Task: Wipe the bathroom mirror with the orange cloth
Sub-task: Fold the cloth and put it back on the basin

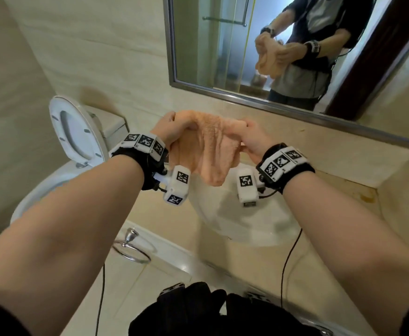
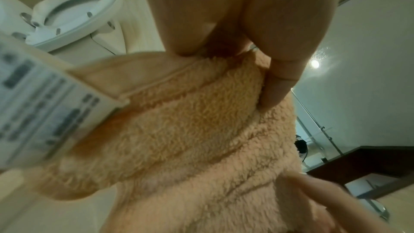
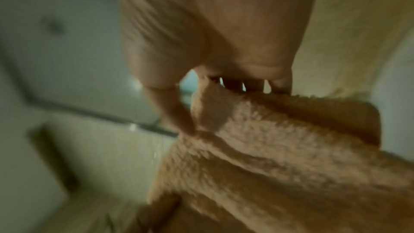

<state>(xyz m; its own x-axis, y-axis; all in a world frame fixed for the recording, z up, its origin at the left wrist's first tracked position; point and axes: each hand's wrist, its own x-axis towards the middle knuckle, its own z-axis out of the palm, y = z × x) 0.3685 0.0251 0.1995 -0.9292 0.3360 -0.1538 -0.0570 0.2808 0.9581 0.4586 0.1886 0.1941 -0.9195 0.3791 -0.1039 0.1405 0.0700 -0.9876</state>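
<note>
A fluffy orange cloth (image 1: 208, 146) hangs bunched between both my hands above the sink, its lower end dangling free. My left hand (image 1: 172, 132) grips its left part with curled fingers; in the left wrist view my thumb presses into the cloth (image 2: 190, 139). My right hand (image 1: 249, 139) pinches its right edge, and the blurred right wrist view shows the cloth (image 3: 280, 157) held between thumb and fingers. The steel-framed mirror (image 1: 225, 44) hangs on the wall above and beyond my hands, showing the reflection of both hands with the cloth.
A white sink basin (image 1: 235, 219) lies under the cloth in a beige counter (image 1: 339, 187). A toilet (image 1: 53, 185) with raised seat stands at the left. A chrome towel ring (image 1: 130, 248) hangs on the counter front. Cables trail from both wrists.
</note>
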